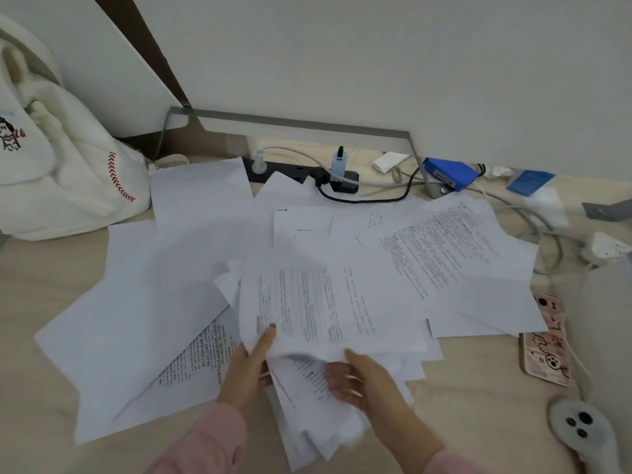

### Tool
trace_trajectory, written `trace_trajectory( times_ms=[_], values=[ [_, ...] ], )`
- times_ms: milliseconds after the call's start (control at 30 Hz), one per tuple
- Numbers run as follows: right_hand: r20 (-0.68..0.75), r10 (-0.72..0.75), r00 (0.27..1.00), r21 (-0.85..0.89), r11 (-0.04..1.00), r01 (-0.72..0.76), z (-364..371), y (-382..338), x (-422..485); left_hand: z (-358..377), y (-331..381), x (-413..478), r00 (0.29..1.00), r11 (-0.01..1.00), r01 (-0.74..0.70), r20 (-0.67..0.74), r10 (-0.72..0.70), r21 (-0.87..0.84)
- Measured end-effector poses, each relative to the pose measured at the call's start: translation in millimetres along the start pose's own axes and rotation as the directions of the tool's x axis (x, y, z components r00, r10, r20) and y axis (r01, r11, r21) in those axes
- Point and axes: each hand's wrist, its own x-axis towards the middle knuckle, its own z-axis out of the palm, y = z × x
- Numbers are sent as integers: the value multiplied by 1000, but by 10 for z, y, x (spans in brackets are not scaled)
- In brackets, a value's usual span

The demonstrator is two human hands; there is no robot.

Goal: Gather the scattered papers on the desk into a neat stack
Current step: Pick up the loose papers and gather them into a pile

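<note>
The left hand (251, 362) is extended forward from a pink sleeve (205, 443), palm turned inward, with the thumb laid on top of a printed sheet (307, 302) and the fingers hidden beneath it, so that the sheet's near left corner is pinched and its near edge is raised off the desk (51, 285). The right hand (362, 378) is reached in from the lower right, wrist bent, thumb pointed forward along the sheet's near edge; its fingers are blurred by motion and are spread across a loose bundle of papers (314, 415). Whether that bundle is actually gripped cannot be told.

The bundle is fanned unevenly, below and between the two hands, and trails back towards the wearer. The remaining scattered papers (154, 285) are spread beyond and to both sides of the grip: blank sheets to the left and far left, a text-covered page (441, 251) ahead to the right, and another printed page (198, 357) just left of the left wrist, partly tucked under others.

Well to the right of the right hand a phone (547, 340) in a patterned case is seen, its upper corner tucked under a sheet. Ahead of the papers, a black power strip (301, 174) is seen by the wall, and a white bag (68, 165) is set far to the left.
</note>
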Motion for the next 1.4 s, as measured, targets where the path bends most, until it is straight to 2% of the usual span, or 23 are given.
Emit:
trace_trajectory(
  times_ms=[67,100,200,233,300,333,400,467,533,600,733,800,867,900,967,1033,1133,1200,1300,1367,1400],
  values=[
    [42,-11,999,-55,998,13,-49,-24,7,-28,-25,10,999,998,-12,-32,14,67],
    [15,-40,999,-33,999,40,-111,-68,26,-53,-32,23,999,997,-13,-30,16,82],
    [-174,-120,977,126,982,143,-413,-334,108,-162,-33,65,1000,994,-4,-3,4,106],
    [-233,-151,961,109,977,180,-527,-427,125,-203,-34,76,1000,992,-4,9,3,124],
    [-284,-206,937,-79,978,191,-717,-569,127,-270,-41,101,1000,991,-1,2,1,131],
    [-253,-209,945,-189,968,164,-776,-602,122,-298,-44,112,1000,995,7,-13,-6,97],
    [-177,-185,967,-299,946,127,-812,-623,94,-312,-31,104,999,999,23,-46,-25,-46],
    [-203,-218,955,-280,947,157,-816,-601,79,-291,-19,87,996,986,14,-82,-28,-167],
    [-232,-218,948,-195,965,174,-793,-548,35,-245,-25,89,995,979,4,-93,-23,-205],
    [-160,-154,975,-199,972,121,-702,-442,-24,-168,-34,93,998,984,17,-63,-29,-180],
    [71,30,997,-495,869,9,-408,-145,-80,-2,-43,125,999,995,32,-16,-34,-95],
    [159,118,980,-594,804,-1,-320,-58,-91,47,-55,160,998,998,23,-57,-26,-61],
    [180,131,975,-611,791,6,-323,-63,-58,59,-61,203,995,1000,20,-103,-19,5],
    [147,94,985,-565,825,6,-353,-99,-35,54,-63,222,994,999,18,-112,-14,30],
    [-13,-34,999,-373,928,27,-481,-219,40,26,-48,247,993,998,12,-117,-5,58],
    [-224,-158,962,-181,976,118,-721,-374,156,-15,-19,269,992,996,11,-124,0,89],
    [-396,-238,887,-80,971,225,-1102,-656,321,-64,26,293,991,996,20,-136,-8,89],
    [-542,-243,805,-74,967,242,-1317,-789,462,-82,43,321,989,995,16,-145,-2,95],
    [-754,-124,645,-52,990,129,-1488,-925,574,-99,52,381,988,992,19,-154,1,129],
    [-744,-61,666,51,988,148,-1568,-966,638,-93,60,408,987,987,25,-159,0,156],
    [-713,-42,700,120,976,181,-1644,-967,692,-84,70,412,987,986,24,-160,3,166]
  ],
)
